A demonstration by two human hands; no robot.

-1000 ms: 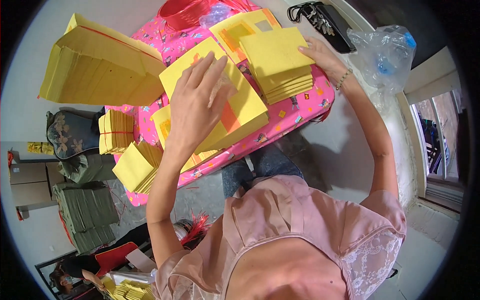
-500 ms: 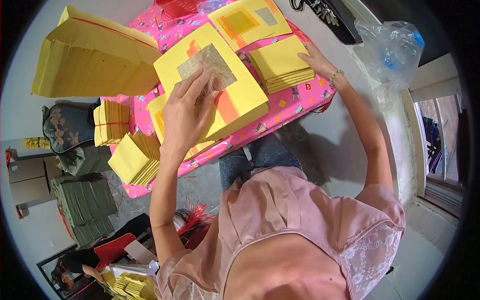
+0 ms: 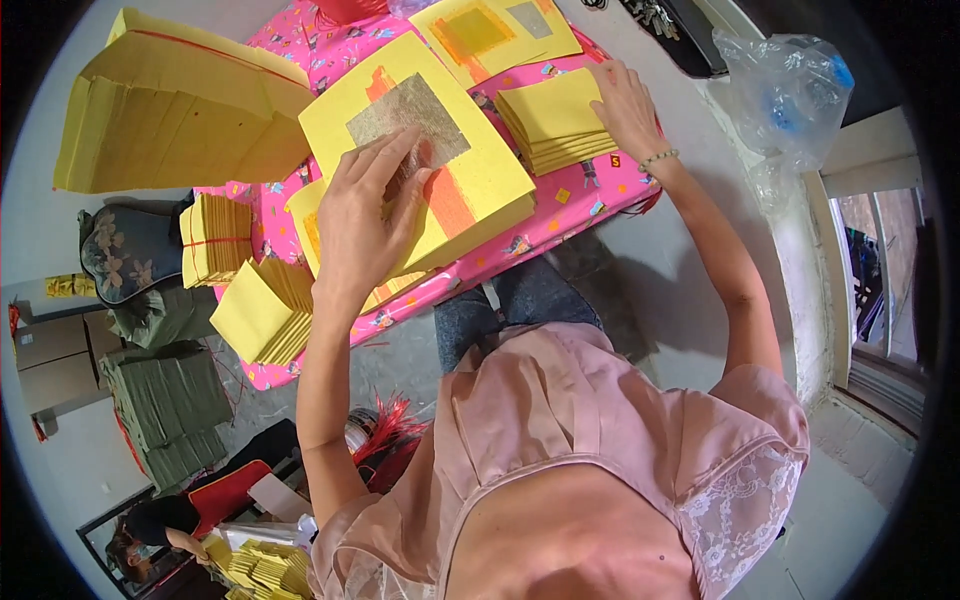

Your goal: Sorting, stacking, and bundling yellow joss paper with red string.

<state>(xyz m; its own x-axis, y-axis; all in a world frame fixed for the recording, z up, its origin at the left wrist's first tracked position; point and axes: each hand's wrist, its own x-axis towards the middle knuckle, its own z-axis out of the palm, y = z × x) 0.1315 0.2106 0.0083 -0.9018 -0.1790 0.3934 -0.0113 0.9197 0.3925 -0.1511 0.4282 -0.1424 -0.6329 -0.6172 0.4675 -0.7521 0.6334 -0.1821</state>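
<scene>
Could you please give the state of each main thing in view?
Centre stack: flat, silvery patch up
Folded stack: piled in layers
Left hand: open, on centre stack
Right hand: at folded stack's edge
Tall bundle: tied with red cord
Small bundle: tied with red cord
Plastic bag: crumpled

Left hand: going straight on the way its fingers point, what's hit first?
The left hand would likely meet the silver square on the yellow paper stack; it already overlaps it, perhaps touching, but depth is unclear.
</scene>
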